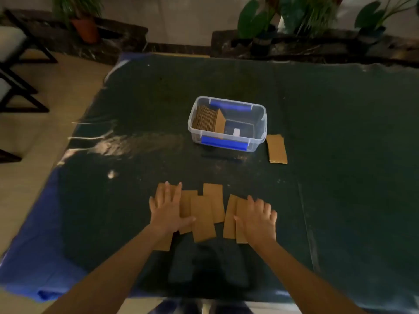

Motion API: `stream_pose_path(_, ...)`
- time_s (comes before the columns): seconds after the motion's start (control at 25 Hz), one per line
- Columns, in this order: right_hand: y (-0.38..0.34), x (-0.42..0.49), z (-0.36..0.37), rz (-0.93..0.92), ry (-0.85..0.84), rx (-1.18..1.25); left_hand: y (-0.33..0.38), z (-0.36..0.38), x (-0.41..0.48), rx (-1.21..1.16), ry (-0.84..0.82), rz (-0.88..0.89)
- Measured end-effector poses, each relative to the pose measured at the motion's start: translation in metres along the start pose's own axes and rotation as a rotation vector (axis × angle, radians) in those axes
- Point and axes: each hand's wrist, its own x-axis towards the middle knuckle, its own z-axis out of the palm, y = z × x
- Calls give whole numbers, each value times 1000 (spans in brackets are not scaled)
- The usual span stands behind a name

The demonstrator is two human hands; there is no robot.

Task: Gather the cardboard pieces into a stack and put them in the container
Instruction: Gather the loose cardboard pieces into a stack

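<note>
Loose cardboard pieces (205,214) lie fanned and overlapping on the near part of the dark surface (340,132). The left hand (166,209) rests flat on the left end of the spread, fingers extended, gripping nothing. The right hand (258,219) rests flat on the right end, fingers likewise extended. Farther back, well apart from both hands, stands the clear container (226,124) with blue latches; a leaning stack of cardboard (208,118) fills its left side. A separate small stack (276,149) lies just beside the container's right wall.
</note>
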Motion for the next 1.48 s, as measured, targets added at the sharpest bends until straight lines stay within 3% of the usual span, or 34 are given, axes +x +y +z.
stream_pose_path(0.16, 4, 4, 1, 297, -136, 154, -25, 12, -14, -106, 53, -252)
stream_pose_path(0.36, -5, 19, -9, 477, -243, 401, -23, 6, -7, -254, 168, -349)
stream_pose_path(0.6, -12, 22, -11, 473, -276, 473, -28, 1, 5, -429, 190, -448)
stream_pose_path(0.76, -13, 20, -14, 448, -232, 633, -27, -6, 4, -678, 248, -447)
stream_pose_path(0.88, -11, 22, -17, 463, -223, 646, -26, -10, 4, -914, 187, -525)
stream_pose_path(1.0, -13, 24, -16, 488, -245, 642, -4, -14, 3, -1059, 118, -483)
stream_pose_path(1.28, -13, 27, -22, 551, -277, 714, 47, -2, 8, -940, 50, -409)
stream_pose_path(1.48, -14, 29, -23, 491, -298, 750, 66, 12, 1, -579, 141, -385)
